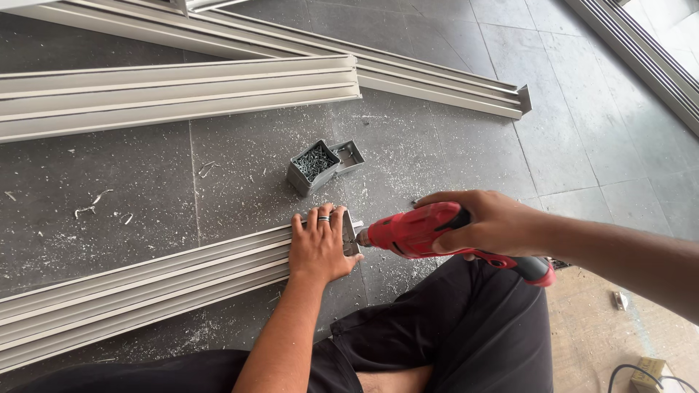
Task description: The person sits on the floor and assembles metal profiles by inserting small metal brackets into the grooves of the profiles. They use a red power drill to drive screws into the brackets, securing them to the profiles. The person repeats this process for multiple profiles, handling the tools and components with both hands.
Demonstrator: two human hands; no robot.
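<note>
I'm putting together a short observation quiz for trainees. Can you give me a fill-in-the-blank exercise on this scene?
1. The right hand holds a power drill whose body is coloured ____.
2. The left hand lies flat on the end of a pale metal ____ on the floor.
3. The small open grey box beyond the left hand is full of ____.
4. A finger of the left hand wears a ____.

Missing words: red; frame section; screws; ring
</note>
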